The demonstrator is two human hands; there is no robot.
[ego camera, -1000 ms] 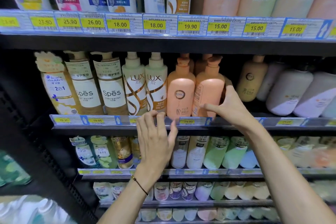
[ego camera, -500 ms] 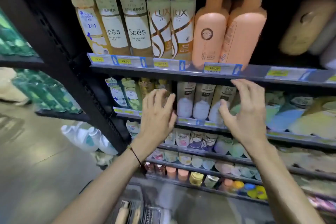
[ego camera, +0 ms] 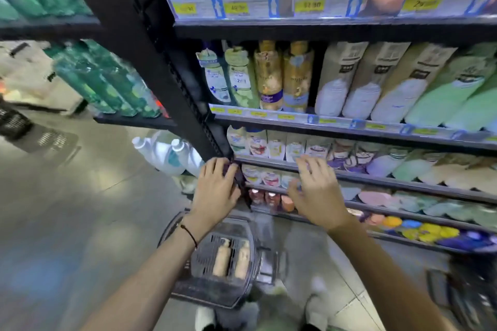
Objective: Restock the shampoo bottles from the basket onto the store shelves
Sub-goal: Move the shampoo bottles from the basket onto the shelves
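Two shampoo bottles [ego camera: 222, 258] are lying in the basket [ego camera: 215, 294] on the floor [ego camera: 80, 209] (side by side, pumps toward the shelves [ego camera: 376, 180]), so restocking is seemingly waiting on them, while the left hand [ego camera: 217, 185] and right hand [ego camera: 314, 193] are hovering empty, fingers spread, above its far rim

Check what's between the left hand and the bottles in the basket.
Head view: only the wrist's dark cord bracelet and the basket's far rim lie between the left hand and the two beige bottles. No other item.
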